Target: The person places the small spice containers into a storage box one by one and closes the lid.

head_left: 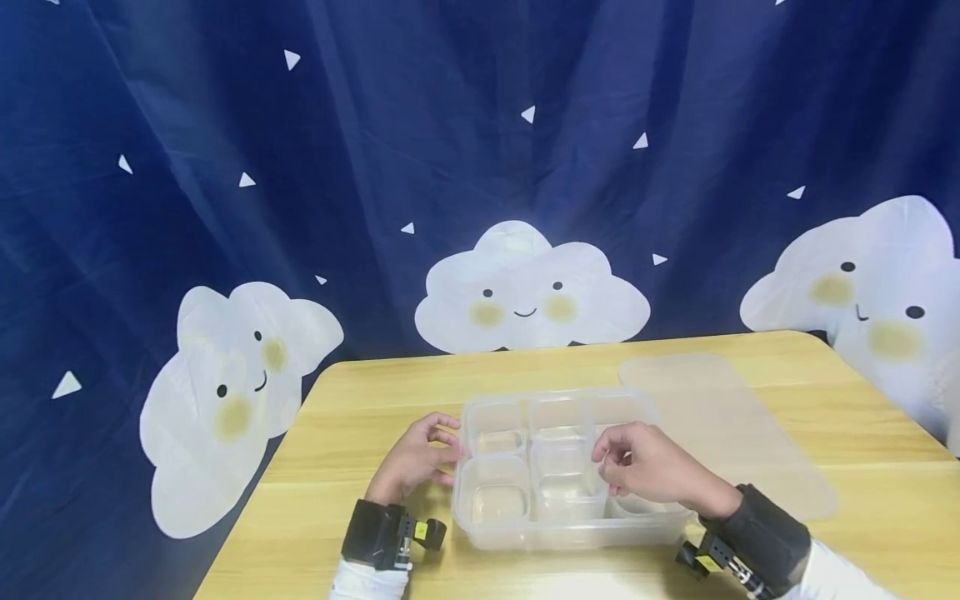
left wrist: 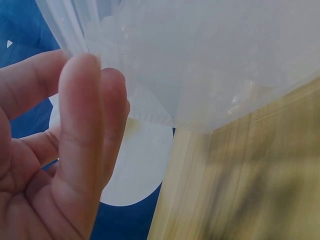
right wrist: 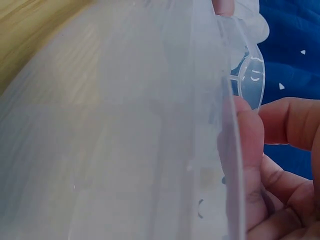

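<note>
A clear plastic storage box (head_left: 570, 537) stands on the table, with several small open-topped clear boxes inside it. My left hand (head_left: 420, 454) rests its fingertips against the box's left wall. Seen from the left wrist, that hand's thumb (left wrist: 80, 125) is nearly straight beside the translucent plastic. My right hand (head_left: 648, 467) pinches the rim of a small clear box (head_left: 570, 492) in the front middle, which sits slightly higher than its neighbours. In the right wrist view, the large box's wall (right wrist: 125, 140) fills most of the picture and partly covers the right fingers (right wrist: 250, 145).
A flat translucent lid (head_left: 712, 417) lies on the table to the right, reaching behind the storage box. The light wooden table (head_left: 375, 392) ends at a dark blue curtain (head_left: 375, 125) with white smiling clouds. Both wrists carry black straps with cameras.
</note>
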Available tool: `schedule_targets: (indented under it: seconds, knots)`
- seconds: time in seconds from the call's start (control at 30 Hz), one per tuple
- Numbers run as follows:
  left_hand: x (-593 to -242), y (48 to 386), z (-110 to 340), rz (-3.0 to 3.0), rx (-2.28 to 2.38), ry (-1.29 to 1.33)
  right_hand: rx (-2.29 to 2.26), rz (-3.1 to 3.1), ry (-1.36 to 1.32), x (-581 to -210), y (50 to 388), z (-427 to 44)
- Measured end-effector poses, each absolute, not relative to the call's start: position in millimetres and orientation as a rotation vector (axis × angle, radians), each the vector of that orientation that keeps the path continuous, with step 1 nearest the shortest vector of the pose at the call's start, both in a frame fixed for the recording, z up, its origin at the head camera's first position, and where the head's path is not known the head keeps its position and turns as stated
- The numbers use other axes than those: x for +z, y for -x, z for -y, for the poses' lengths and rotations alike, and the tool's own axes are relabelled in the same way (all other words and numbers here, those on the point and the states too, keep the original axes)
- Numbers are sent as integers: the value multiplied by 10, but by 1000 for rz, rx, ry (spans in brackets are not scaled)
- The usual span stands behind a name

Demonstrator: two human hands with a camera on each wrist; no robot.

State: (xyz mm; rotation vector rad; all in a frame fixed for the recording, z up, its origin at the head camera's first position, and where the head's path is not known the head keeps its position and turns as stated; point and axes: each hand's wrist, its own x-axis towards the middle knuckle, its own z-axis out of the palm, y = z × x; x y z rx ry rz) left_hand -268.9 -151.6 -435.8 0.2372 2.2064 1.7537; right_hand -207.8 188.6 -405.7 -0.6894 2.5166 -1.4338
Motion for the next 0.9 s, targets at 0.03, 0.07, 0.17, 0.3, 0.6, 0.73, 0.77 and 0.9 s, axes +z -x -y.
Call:
schedule_targets:
  seconds: [0.03, 0.07, 0.17, 0.3, 0.6, 0.73, 0.77, 0.9]
  knots:
    - [-4358, 2689, 1513, -2207, 1752, -236, -1432, -2517, 692, -4064, 2078, -1886]
    - [-4358, 2689, 1510, -2209, 1751, -237, -1428, -2520, 694, -4070, 2080, -1886]
    - [-4358, 2690, 1506, -2208, 1756, -233, -1418, -2528, 704, -4082, 2079, -1878]
    - [-4361, 2692, 1504, -2210, 1755, -228, -1391, -2548, 712, -4096, 2074, -1869]
    - [-4361, 2706, 1500, -2211, 1751, -234, -1390, -2550, 721, -4115, 2083, -1871]
    - [-4358, 2705, 1499, -2220, 1746, -232, -1375, -2561, 717, -4127, 2082, -1863]
    - [-4359, 2702, 1499, -2220, 1745, -229, -1369, -2565, 711, -4129, 2080, -1860]
    - [-4350, 2689, 1501, -2222, 1746, -223, -1357, -2568, 718, -4130, 2081, -1850]
